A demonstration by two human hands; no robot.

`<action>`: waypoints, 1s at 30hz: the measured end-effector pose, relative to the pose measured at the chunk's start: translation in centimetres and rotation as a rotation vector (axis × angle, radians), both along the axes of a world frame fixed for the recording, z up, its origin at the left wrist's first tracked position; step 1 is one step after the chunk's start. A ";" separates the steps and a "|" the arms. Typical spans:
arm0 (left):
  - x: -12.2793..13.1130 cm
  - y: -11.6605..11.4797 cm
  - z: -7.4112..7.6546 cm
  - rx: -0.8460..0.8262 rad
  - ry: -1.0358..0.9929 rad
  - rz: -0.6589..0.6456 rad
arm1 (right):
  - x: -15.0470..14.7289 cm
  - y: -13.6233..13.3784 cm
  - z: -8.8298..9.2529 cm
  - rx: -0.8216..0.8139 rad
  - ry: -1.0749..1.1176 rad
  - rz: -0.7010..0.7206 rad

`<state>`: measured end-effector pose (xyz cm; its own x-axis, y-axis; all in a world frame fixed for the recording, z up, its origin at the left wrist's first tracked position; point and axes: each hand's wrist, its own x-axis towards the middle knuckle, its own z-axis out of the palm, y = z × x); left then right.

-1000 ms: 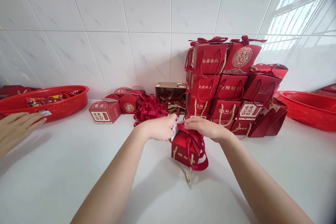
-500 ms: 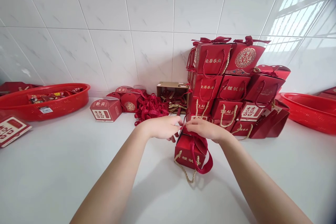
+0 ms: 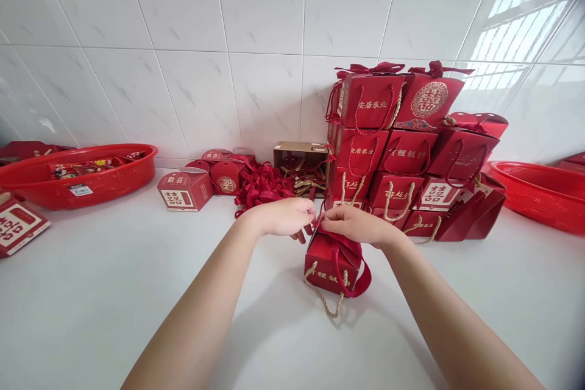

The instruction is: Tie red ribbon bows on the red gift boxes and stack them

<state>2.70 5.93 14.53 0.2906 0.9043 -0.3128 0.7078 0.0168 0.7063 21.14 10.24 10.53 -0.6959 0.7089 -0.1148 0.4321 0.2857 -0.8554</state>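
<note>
A small red gift box (image 3: 326, 262) with gold lettering and a gold cord handle stands on the white table before me. Dark red ribbon (image 3: 364, 280) lies over its top and loops down its right side. Behind the top edge, my right hand (image 3: 350, 223) pinches the ribbon. My left hand (image 3: 290, 217) is at the box's upper left, thumb and fingers curled around a thin piece of ribbon; its fingertips are partly hidden.
Red boxes (image 3: 406, 152) are stacked at the right. Loose ribbons (image 3: 262, 186), an open carton (image 3: 299, 147) and small boxes (image 3: 185, 189) stand by the wall. Red baskets (image 3: 109, 180) sit at both sides. A box (image 3: 21, 226) lies at far left.
Both hands stay at the box top with small finger shifts. The right fingers are slightly more bunched, and the ribbon loop sits a little higher.
</note>
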 end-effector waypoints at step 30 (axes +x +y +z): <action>-4.6 2.7 -1.8 0.212 0.624 0.505 | 1.7 -1.4 3.0 0.333 -0.122 -0.232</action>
